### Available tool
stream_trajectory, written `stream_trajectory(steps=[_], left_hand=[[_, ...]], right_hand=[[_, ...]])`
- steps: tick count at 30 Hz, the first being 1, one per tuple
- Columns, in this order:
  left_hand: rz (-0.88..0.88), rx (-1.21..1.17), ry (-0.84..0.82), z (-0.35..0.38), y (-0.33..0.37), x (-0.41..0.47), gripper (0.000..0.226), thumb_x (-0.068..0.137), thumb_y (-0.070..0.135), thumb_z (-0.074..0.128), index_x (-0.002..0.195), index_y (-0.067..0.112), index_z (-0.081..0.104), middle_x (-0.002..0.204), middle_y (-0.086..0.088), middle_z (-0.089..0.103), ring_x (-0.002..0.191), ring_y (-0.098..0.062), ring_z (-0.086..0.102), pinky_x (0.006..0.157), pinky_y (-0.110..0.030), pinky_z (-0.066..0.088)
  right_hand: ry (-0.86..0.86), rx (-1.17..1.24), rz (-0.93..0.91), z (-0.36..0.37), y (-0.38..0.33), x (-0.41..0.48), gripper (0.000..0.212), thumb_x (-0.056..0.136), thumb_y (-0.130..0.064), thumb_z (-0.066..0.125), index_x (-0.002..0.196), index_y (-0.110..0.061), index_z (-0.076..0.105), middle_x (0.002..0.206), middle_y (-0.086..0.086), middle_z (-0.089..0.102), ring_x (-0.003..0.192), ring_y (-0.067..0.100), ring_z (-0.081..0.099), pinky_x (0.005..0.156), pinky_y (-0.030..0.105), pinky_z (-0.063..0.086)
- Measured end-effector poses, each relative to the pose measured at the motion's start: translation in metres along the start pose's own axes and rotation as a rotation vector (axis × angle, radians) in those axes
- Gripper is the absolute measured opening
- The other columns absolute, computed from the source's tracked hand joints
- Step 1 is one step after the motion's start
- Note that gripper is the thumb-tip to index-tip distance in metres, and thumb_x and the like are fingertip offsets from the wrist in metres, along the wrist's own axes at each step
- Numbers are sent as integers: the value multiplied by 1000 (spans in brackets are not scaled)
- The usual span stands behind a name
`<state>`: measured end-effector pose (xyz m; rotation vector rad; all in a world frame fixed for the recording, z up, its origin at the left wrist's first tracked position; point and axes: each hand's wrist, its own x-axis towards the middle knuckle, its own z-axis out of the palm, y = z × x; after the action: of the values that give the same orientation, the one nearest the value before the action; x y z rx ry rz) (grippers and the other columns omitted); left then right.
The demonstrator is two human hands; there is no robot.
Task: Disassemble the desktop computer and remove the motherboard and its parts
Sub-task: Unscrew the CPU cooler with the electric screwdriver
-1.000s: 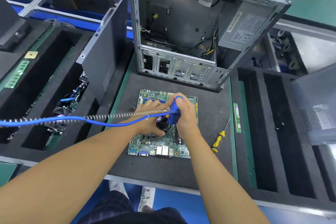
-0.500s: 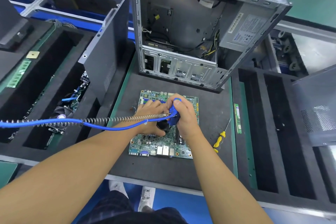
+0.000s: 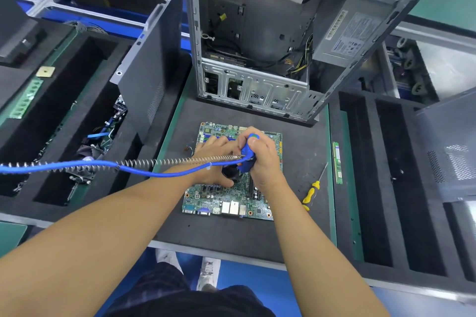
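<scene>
Almost nothing has shifted in the last 1 second: both hands stay over the motherboard (image 3: 226,203), which lies flat on the desk (image 3: 219,234) just in front of the open computer case (image 3: 270,33). The right hand (image 3: 265,159) grips a blue power screwdriver (image 3: 247,156) held upright on the board, its blue cable (image 3: 77,166) running off to the left. The left hand (image 3: 216,154) rests open, fingers stretched across the board. 1 yellow screwdriver (image 3: 311,193) lies just right of the board.
</scene>
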<state>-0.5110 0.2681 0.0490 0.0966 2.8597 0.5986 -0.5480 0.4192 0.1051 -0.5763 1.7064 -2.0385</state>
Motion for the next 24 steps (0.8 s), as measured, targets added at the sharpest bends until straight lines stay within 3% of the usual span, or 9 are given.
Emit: stream_trajectory(steps=[2,3,5,7,9,13,17,24], left_hand=[[17,-43,-4,0,-1,0,68,56,55,79,89,52,20,95,13,34,90,-15,30,75,-34,28],[22,-51,-5,0,-2,0,65,56,56,79,89,50,22,95,13,34,90,-14,30,74,-33,27],[10,-40,5,1,-3,0,59,55,58,76,92,47,32,98,13,37,88,-13,28,74,-33,30],[1,9,23,2,-2,1,65,53,61,74,102,46,35,102,12,38,88,-15,27,72,-34,31],[-3,49,30,2,-1,1,69,54,63,74,104,42,32,103,11,37,87,-16,27,71,-34,32],[-6,25,7,0,-1,0,63,55,60,75,91,48,25,98,12,35,88,-15,27,72,-34,30],[9,-64,2,0,-3,0,59,55,57,76,93,46,32,97,13,35,89,-14,28,74,-35,30],[12,-63,-9,-2,-4,-1,51,59,57,79,85,43,37,103,10,38,91,-13,27,77,-34,29]], right_hand=[[1,4,5,-1,1,0,18,81,-25,46,70,-12,54,61,13,48,58,26,41,58,44,37],[-1,-11,9,-1,0,0,19,80,-24,46,70,-10,53,60,14,47,58,26,41,57,44,37],[-6,-36,3,3,-3,1,21,81,-24,46,70,-7,52,59,10,50,53,22,44,53,29,40],[-16,8,17,5,-6,1,23,83,-25,47,72,-6,51,58,4,52,49,17,48,50,23,42],[-31,35,28,6,-7,1,25,85,-28,48,74,-5,51,58,4,52,49,17,49,51,24,44],[-35,5,26,5,-8,3,22,78,-25,47,71,-5,51,59,5,50,50,17,45,50,24,40],[-33,-31,-2,5,-8,3,16,76,-24,45,66,-14,53,58,4,50,56,23,40,54,31,35],[-94,-28,-7,9,-12,5,16,77,-21,46,67,-18,57,58,-1,53,54,24,44,56,30,39]])
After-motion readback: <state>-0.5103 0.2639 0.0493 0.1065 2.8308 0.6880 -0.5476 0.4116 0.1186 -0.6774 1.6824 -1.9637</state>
